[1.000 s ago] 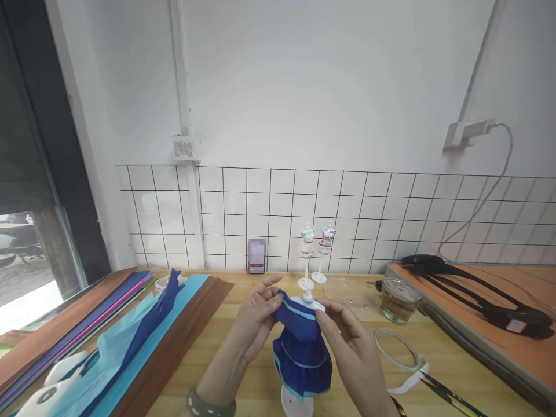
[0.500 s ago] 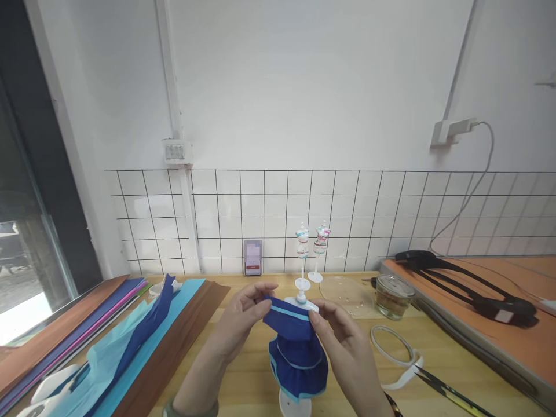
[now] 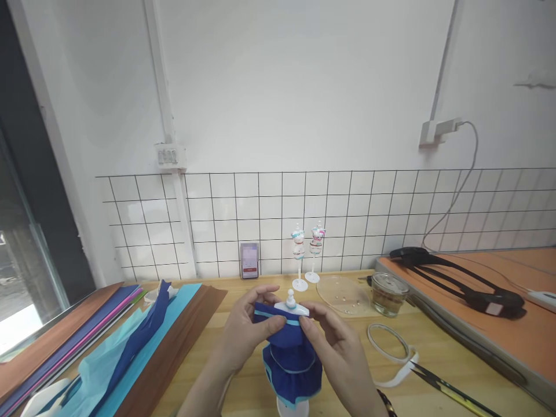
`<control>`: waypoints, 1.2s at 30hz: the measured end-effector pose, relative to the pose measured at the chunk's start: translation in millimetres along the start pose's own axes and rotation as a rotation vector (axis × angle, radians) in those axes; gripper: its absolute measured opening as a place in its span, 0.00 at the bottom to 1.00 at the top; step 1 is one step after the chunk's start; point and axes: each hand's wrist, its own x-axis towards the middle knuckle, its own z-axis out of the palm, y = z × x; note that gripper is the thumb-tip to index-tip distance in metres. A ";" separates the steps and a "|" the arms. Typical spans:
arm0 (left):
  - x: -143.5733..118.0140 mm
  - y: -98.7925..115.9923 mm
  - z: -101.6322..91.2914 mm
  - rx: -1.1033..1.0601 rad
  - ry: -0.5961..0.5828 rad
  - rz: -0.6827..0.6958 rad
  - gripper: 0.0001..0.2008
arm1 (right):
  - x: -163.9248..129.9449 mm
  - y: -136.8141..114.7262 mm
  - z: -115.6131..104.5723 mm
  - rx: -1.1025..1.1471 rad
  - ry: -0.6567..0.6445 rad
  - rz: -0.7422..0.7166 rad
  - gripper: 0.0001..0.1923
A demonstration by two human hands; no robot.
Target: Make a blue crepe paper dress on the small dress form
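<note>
A dark blue paper dress with light blue trim point(image 3: 290, 353) stands on a small white mannequin stand point(image 3: 291, 406) at the near edge of the wooden table point(image 3: 226, 370). The left hand point(image 3: 247, 330) and the right hand point(image 3: 332, 341) pinch its collar from either side. Behind stand two tiny mannequins point(image 3: 306, 246), with a glass jar point(image 3: 388, 293) to the right.

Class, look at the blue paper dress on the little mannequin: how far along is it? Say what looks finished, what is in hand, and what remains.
Looks done: the ruffled skirt with its light trim already hangs on the mannequin stand. In hand: the left hand and right hand pinch the dark blue bodice around the shoulders. Left: probably fixing the bodice; the tape ring and scissors lie unused.
</note>
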 end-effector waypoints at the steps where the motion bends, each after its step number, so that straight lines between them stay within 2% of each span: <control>1: 0.2 0.1 -0.7 0.002 0.001 -0.003 0.20 | -0.2 -0.7 -0.1 0.009 -0.001 0.009 0.13; 5: 2.1 -1.4 -6.3 -0.031 0.025 -0.006 0.18 | -0.7 -5.7 -0.1 0.038 0.040 0.037 0.14; 10: 4.7 -5.5 -13.6 -0.188 0.023 -0.055 0.18 | 0.1 -9.7 1.1 0.059 0.039 0.032 0.16; 16: 6.1 -8.5 -18.2 -0.394 -0.069 -0.142 0.20 | 2.3 -5.3 0.6 0.031 -0.005 0.079 0.16; 20: 5.7 -9.7 -20.7 -0.489 -0.145 -0.147 0.21 | 0.4 -6.0 2.1 0.036 -0.068 0.069 0.14; 27: 2.9 -11.3 -20.9 -0.512 -0.322 -0.115 0.27 | -5.6 -13.9 8.0 0.220 -0.174 0.192 0.14; 36: 1.2 -13.4 -18.4 -0.451 -0.413 -0.139 0.35 | -11.1 -20.1 9.9 0.162 -0.229 0.106 0.08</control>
